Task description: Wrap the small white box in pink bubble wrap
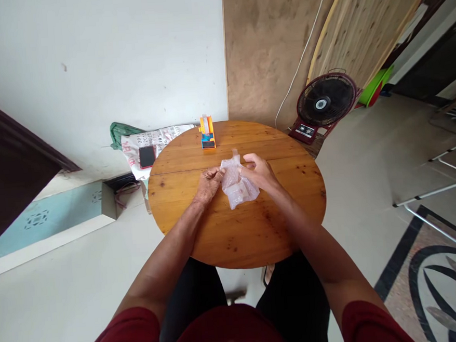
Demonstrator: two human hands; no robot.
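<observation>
Crumpled, translucent bubble-wrap bundle on the round, brown wooden worktop, lying between the two hands: the left hand pinches its left edge; the right hand, thumb and forefinger parted, is at its far right edge.

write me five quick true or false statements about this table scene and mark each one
1. The left hand and right hand are both at the clear wrap on the wooden table. True.
2. A tape dispenser stands near the table's far edge. True.
3. The tape dispenser lies between the hands and the person. False: it stands beyond both hands.
4. A fan is to the right of the table. True.
5. The hands wear gloves. False: both are bare.
</observation>
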